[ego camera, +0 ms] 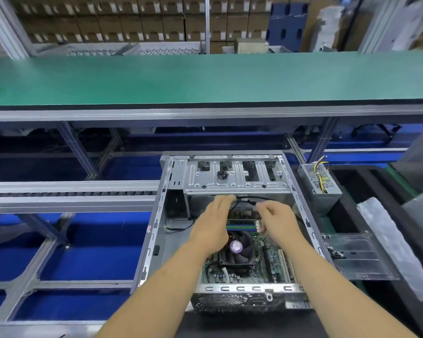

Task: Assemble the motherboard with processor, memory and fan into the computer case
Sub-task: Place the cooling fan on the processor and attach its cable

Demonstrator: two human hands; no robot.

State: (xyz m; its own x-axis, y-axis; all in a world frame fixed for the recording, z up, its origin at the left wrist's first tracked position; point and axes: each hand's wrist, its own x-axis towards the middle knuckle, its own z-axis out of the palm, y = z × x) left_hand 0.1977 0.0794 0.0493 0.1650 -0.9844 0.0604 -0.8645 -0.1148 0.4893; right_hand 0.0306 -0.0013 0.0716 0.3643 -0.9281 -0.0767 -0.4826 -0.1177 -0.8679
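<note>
An open grey computer case [154, 230] lies flat in front of me. Inside it sits the green motherboard [261, 267] with a black fan [239, 252] that has a purple centre label, and memory sticks [242, 226] just beyond the fan. My left hand [213, 223] reaches in over the board with its fingers stretched toward a black cable [249, 200] under the drive cage. My right hand [279, 220] hovers beside it with fingers curled near the same cable; whether either hand holds the cable is unclear.
A metal drive cage [235, 174] spans the case's far end. A grey power supply [320, 181] with yellow wires stands at the right, and a clear plastic tray [354, 254] with screws lies beside the case. A green conveyor belt [205, 79] runs behind.
</note>
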